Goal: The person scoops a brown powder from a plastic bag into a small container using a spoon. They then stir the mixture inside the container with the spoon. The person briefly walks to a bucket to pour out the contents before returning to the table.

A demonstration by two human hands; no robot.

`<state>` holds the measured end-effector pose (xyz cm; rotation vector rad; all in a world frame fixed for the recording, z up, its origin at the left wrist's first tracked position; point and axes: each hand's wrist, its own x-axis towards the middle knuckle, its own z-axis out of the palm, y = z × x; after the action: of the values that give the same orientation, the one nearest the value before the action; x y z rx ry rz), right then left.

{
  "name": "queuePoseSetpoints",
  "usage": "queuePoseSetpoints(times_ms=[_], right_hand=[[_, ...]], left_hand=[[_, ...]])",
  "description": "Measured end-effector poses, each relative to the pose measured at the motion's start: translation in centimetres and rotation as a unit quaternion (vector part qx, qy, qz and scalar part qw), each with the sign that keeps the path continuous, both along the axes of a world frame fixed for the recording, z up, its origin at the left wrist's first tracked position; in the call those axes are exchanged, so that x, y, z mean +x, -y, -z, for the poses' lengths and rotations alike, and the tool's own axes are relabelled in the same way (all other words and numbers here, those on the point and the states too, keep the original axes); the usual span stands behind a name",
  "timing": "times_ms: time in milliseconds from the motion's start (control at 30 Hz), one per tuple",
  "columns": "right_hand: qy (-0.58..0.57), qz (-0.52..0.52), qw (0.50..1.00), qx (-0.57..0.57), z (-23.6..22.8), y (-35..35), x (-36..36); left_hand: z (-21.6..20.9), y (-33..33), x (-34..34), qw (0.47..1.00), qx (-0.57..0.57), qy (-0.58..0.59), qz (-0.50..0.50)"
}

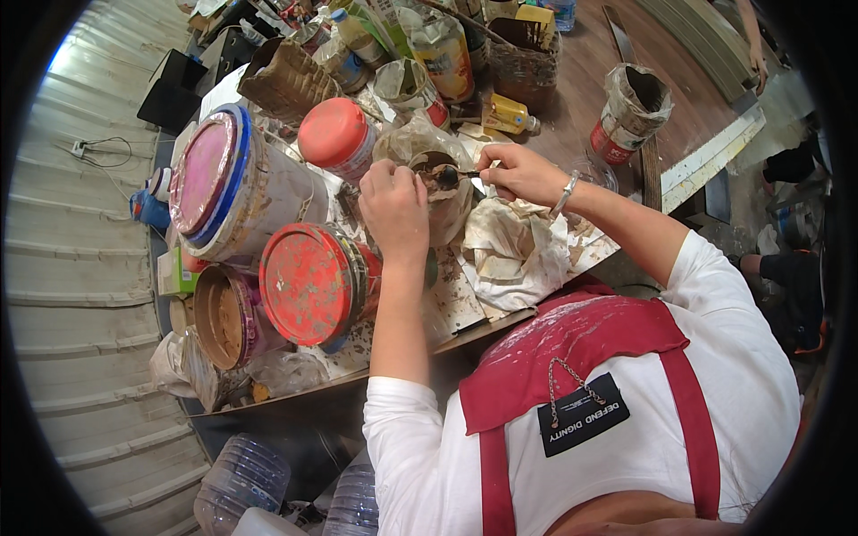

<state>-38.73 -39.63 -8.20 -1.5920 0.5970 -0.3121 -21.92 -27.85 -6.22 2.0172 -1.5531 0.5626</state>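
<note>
A plastic-lined container [450, 214] with brown, paste-like stuff inside stands on the messy tabletop in front of me. My left hand [396, 205] is closed at its left rim, fingers curled over; the fingertips are partly hidden. From the right, my right hand [523, 173] pinches the thin dark handle of a small spoon-like tool. The tool's round dark head [446, 177] is inside the container's mouth, against the brown stuff. A stained, crumpled white cloth [518, 255] lies just below my right wrist.
On the left stand a big white bucket [277, 192] with a pink and blue lid, a red-lidded tub [308, 284] and a red-capped jar [334, 134]. Cut bottles and a yellow bottle [509, 115] sit beyond. A plastic-lined can [629, 112] stands right. Another person's arm [753, 40] shows far right.
</note>
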Motion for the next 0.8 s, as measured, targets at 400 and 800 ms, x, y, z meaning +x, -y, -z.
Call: queuePoseSetpoints(times_ms=[400,800], right_hand=[[0.005,0.038,0.959,-0.279,0.2,-0.9,-0.6],[-0.024,0.068,0.929,-0.364,2.0,-2.1,-0.6]], left_hand=[[-0.4,-0.7,0.3,0.999,-0.005,0.025,0.044],[0.8,-3.0,1.7,0.976,0.018,-0.211,0.046]])
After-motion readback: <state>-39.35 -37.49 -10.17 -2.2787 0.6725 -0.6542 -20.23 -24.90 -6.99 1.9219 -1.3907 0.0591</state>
